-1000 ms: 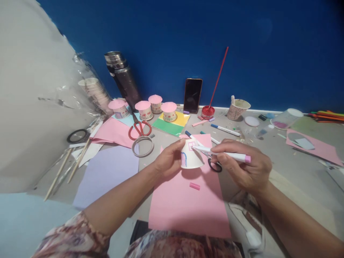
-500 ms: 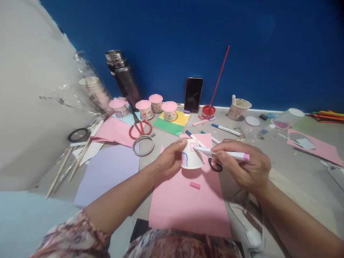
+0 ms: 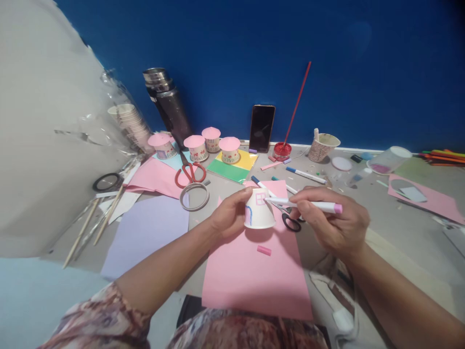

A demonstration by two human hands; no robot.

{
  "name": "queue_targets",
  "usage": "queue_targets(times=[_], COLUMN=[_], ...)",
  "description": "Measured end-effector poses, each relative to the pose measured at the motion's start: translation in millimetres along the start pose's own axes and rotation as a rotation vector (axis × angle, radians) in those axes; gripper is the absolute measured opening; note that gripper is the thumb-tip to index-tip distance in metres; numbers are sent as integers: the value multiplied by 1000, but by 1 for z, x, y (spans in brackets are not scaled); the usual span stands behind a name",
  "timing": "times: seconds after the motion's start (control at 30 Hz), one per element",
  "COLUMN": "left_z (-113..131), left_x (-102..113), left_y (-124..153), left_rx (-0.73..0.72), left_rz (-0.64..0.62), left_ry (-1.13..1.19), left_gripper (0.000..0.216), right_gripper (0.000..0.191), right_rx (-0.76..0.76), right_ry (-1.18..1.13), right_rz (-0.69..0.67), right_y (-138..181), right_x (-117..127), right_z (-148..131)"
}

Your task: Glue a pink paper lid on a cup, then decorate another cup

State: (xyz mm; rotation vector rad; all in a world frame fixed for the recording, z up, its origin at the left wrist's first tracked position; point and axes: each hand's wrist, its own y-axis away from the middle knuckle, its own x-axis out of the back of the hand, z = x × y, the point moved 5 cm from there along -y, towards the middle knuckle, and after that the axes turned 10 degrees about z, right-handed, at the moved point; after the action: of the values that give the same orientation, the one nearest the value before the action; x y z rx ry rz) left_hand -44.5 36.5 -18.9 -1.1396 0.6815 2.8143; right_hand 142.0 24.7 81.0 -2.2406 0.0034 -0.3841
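A white paper cup [image 3: 260, 216], held upside down, is gripped at its left side by my left hand [image 3: 231, 213]. It carries a pink window drawing and a blue arched outline filled with pale purple. My right hand [image 3: 332, 220] pinches a white marker [image 3: 312, 205] with a pink end, its tip at the right edge of the drawn window. Below the cup, a pink marker cap [image 3: 264, 250] lies on a pink paper sheet [image 3: 254, 286]. Black-handled scissors [image 3: 291, 223] rest behind the marker, partly covered.
Several decorated cups with pink paper roofs [image 3: 230, 144] stand at the back left, near red-handled scissors [image 3: 190, 175], a tape roll [image 3: 194, 197] and a thermos [image 3: 169, 109]. A phone [image 3: 262, 128] leans on the blue wall beside a red paint pot [image 3: 282, 151]. Purple paper [image 3: 148, 232] lies left.
The marker tip has shifted slightly right along the drawn window, and my right hand has moved a little right with it. My left hand keeps the cup almost where it was.
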Motion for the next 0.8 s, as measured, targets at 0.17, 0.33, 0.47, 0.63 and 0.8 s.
queue_targets(times=[0.17, 0.33, 0.47, 0.63, 0.8], left_z=[2, 2, 1, 2, 0], left_x=[-3, -4, -3, -7, -6], left_y=[2, 2, 1, 4, 4], left_rx=[0, 0, -2, -6, 11], left_rz=[-12, -20, 22, 5, -22], left_ry=[-20, -5, -9, 4, -40], left_gripper=[30, 28, 29, 27, 34], right_gripper=[17, 15, 16, 16, 16], right_rx=[-3, 14, 15, -11, 11], right_ry=[40, 4, 26, 27, -8], right_rz=[19, 7, 1, 11, 11], right_y=[-1, -2, -2, -1, -1], right_x=[2, 1, 1, 3, 2], right_z=[0, -2, -3, -1, -2])
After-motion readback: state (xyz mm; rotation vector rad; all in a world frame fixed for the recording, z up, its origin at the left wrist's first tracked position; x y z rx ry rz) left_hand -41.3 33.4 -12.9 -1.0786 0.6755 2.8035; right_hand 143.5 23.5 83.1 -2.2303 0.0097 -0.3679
